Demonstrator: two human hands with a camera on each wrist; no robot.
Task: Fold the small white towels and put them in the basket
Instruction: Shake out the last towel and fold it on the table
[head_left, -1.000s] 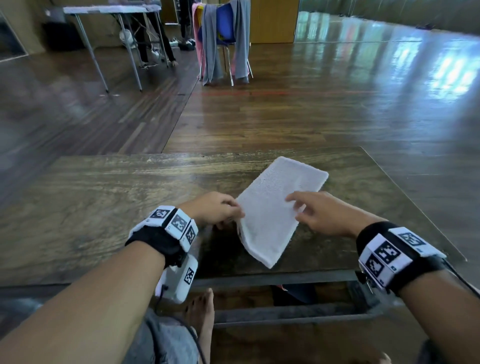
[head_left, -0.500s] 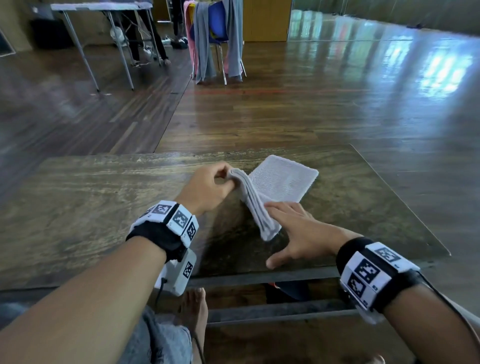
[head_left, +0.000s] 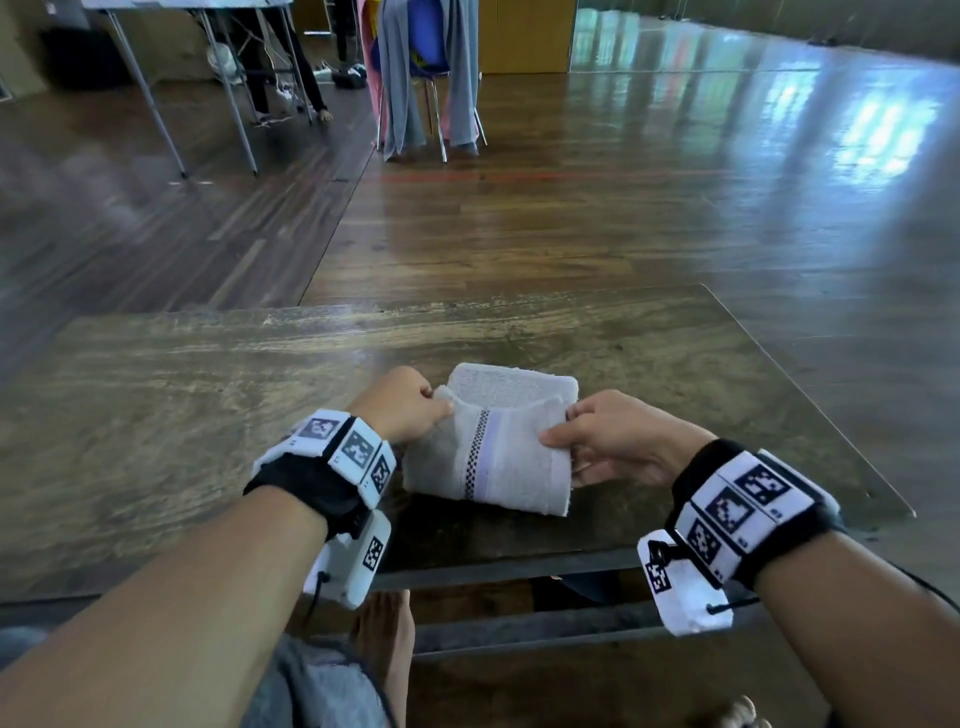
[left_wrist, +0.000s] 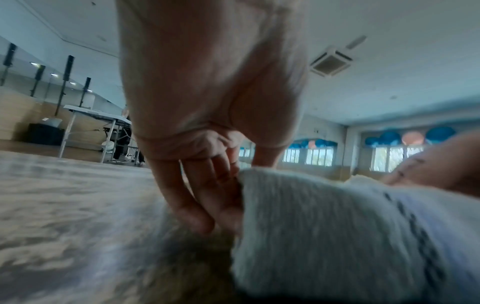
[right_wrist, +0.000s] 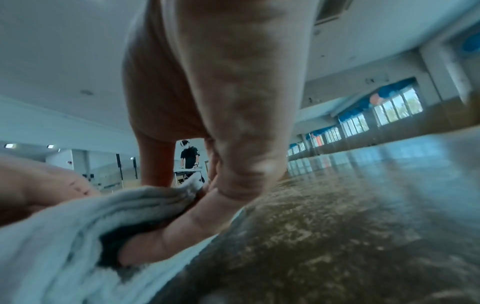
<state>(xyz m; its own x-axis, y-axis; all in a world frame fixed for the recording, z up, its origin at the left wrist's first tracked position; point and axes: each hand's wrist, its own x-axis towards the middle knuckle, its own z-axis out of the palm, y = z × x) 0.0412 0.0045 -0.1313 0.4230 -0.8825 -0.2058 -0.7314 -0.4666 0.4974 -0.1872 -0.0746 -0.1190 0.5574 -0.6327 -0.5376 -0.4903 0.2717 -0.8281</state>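
From the head view, my left hand (head_left: 410, 402) and right hand (head_left: 608, 441) pinch the white towel (head_left: 498, 452) on the surface (head_left: 208, 415). At the left wrist the fingers (left_wrist: 207, 197) grip its corner; at the right they clamp the layered edge, so I'd align corners before pressing flat

The small white towel (head_left: 496, 441) is looped terry cloth, matt and nubbly, with a smoother woven band carrying a dark check stripe. The table (head_left: 208, 405) under it has a worn wooden top, streaked and dull with a faint sheen along the far edge, and the floor (head_left: 623, 208) beyond is plank wood polished to a high gloss that reflects window light. The wrist straps (head_left: 753, 499) are matt black fabric carrying smooth white plates printed with black markers.
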